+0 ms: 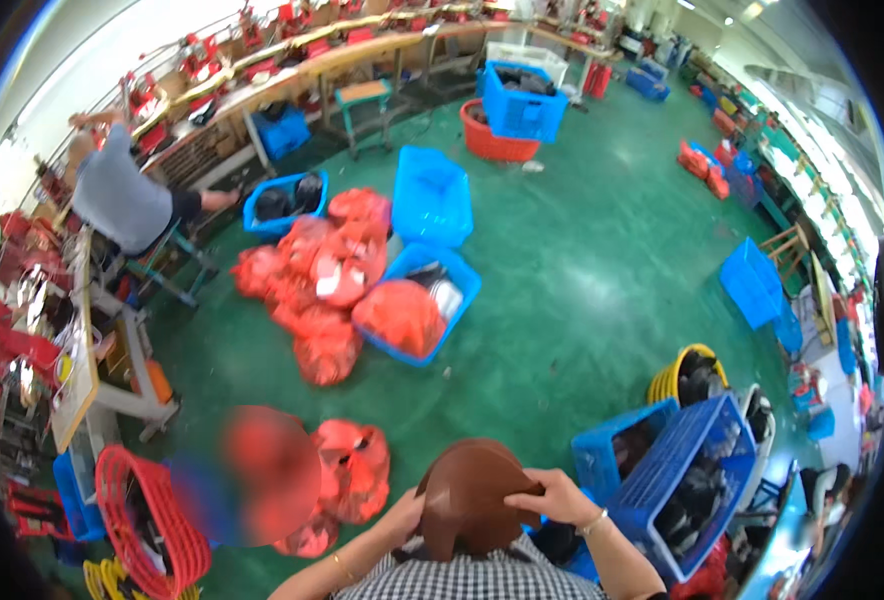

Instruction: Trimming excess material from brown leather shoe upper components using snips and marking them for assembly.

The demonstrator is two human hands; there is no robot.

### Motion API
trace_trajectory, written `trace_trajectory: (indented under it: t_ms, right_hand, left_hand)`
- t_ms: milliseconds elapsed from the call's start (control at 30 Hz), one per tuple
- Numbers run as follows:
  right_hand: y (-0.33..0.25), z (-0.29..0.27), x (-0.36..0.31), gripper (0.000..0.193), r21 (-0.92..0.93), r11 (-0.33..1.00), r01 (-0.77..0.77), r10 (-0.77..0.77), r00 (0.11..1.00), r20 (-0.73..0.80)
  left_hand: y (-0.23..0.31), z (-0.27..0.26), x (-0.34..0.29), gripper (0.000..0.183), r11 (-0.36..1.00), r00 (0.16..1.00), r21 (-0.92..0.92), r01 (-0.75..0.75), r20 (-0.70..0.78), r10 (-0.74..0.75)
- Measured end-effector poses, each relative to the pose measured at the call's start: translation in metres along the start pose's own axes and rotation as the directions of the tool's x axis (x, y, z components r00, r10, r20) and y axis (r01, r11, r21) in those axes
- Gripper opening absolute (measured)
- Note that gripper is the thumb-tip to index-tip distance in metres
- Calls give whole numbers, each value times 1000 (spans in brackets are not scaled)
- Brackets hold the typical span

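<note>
A glossy brown rounded piece (pixel 474 487), smooth like plastic or leather, is held up in front of my checked clothing at the lower middle. I cannot make out its exact kind. My left hand (pixel 404 520) grips its left edge, with the fingertips partly hidden. On the other side my right hand (pixel 560 497) pinches the right edge, thumb over the front face. To the left of my hands lie red plastic bags (pixel 350 468), stuffed full. A blue slotted crate (pixel 684 480) with dark items stands close to my right.
Ahead, more red bags (pixel 340 262) are heaped beside blue tubs (pixel 432 200). A red basket (pixel 152 520) stands at lower left, a yellow basket (pixel 690 362) at right. At far left a person (pixel 127 195) sits by a long workbench (pixel 362 55). The floor is green.
</note>
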State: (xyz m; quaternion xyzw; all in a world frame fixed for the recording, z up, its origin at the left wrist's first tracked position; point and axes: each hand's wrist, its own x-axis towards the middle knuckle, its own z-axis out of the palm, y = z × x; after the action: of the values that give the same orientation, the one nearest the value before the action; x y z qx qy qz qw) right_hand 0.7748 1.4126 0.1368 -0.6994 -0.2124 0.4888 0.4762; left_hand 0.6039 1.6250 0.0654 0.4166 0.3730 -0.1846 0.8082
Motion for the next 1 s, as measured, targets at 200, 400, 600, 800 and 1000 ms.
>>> trace_trajectory:
  t_ms: [200, 400, 600, 800, 1000]
  right_hand:
    - [-54, -153, 114, 29, -104, 984, 141, -163, 955, -247]
    - [-110, -256, 261, 31, -171, 965, 200, -240, 935, -261]
    - [-189, -410, 353, 44, 127, 979, 159, -114, 944, -309]
    - [-256, -578, 407, 30, -89, 974, -207, 155, 903, -400]
    - [-223, -765, 477, 24, 9, 1000, 1, 7, 580, -815]
  left_hand:
    - [142, 61, 116, 43, 980, 979, -51, -191, 69, 194]
    - [286, 89, 205, 52, 857, 967, -448, -254, -91, 239]
    - [476, 137, 343, 36, 972, 974, -91, -215, 58, 220]
    - [649, 229, 478, 40, 881, 898, 272, -387, 329, 293]
    - [736, 246, 675, 51, 939, 875, 135, -317, 424, 235]
